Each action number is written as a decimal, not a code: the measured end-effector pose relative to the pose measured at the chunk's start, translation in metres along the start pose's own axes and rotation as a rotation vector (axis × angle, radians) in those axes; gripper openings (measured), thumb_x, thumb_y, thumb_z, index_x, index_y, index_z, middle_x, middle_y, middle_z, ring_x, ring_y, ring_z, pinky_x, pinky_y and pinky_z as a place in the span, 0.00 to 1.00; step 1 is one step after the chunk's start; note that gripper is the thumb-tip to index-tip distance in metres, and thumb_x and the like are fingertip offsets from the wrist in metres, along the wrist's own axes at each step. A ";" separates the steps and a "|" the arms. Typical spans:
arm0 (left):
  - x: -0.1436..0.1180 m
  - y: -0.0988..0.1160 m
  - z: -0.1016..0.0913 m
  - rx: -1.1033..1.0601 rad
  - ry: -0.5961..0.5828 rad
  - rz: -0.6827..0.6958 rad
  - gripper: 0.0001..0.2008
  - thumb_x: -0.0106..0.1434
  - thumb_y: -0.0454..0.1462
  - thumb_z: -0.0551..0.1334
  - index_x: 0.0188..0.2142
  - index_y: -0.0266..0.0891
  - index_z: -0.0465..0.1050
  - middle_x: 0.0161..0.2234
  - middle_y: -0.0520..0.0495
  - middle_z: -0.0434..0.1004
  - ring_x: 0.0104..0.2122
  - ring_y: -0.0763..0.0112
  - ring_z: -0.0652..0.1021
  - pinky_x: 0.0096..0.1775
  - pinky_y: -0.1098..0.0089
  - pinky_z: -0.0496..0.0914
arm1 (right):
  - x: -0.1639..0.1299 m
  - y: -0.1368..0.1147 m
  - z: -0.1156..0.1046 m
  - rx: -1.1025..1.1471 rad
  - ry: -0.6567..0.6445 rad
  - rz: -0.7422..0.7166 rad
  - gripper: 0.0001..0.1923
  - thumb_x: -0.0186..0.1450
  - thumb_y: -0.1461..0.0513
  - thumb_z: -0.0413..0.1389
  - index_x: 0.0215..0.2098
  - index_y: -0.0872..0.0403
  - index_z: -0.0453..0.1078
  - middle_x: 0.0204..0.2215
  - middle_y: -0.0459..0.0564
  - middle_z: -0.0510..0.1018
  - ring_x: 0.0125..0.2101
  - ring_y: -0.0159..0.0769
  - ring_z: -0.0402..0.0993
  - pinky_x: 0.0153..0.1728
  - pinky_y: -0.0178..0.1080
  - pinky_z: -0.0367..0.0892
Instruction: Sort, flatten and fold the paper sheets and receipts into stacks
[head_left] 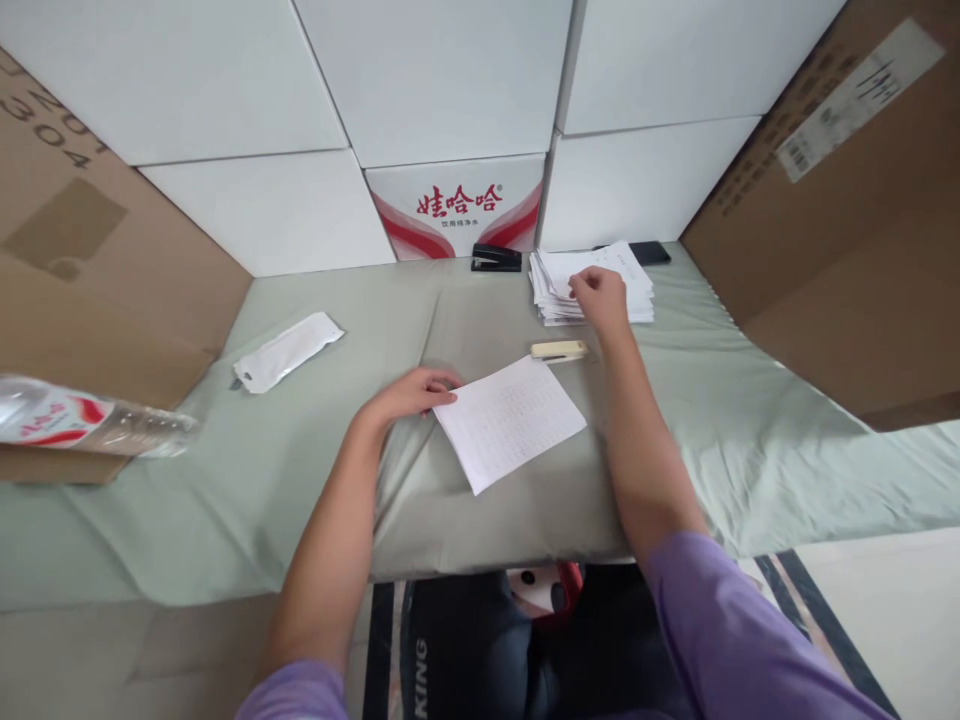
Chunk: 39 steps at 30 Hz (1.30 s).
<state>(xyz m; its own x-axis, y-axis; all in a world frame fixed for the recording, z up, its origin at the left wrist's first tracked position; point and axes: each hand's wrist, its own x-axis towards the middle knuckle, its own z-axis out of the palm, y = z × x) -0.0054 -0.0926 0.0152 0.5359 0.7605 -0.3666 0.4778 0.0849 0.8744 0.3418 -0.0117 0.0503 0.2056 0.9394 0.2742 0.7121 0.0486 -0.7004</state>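
My left hand rests on a matt white paper sheet, smooth, with faint print. My right hand lies on a stack of the same matt paper, edges uneven. Under both is a cloth: pale green fabric, matt, soft, creased into folds. Cream stapler: looks like plastic, slight sheen. Black stapler: darker, semi-gloss; material unclear. Pouch: white film, glossy. Bottle: clear plastic, shiny, with a glossy label. Brown boxes: rough matt cardboard. White boxes: smooth card, low sheen. My sleeves: purple woven cloth, matt.
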 end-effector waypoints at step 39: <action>-0.012 -0.024 -0.037 -0.113 0.405 -0.010 0.20 0.50 0.51 0.70 0.34 0.38 0.73 0.24 0.52 0.71 0.22 0.73 0.71 0.19 0.75 0.61 | 0.007 0.057 0.001 -0.520 -0.272 0.170 0.28 0.73 0.49 0.40 0.68 0.41 0.62 0.74 0.49 0.49 0.73 0.65 0.32 0.60 0.82 0.37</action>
<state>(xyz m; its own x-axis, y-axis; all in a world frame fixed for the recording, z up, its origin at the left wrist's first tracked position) -0.0494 -0.0803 0.0103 0.2036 0.9491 -0.2405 0.3905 0.1465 0.9088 0.3830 -0.0025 0.0118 0.2152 0.9758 -0.0398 0.9329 -0.2174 -0.2872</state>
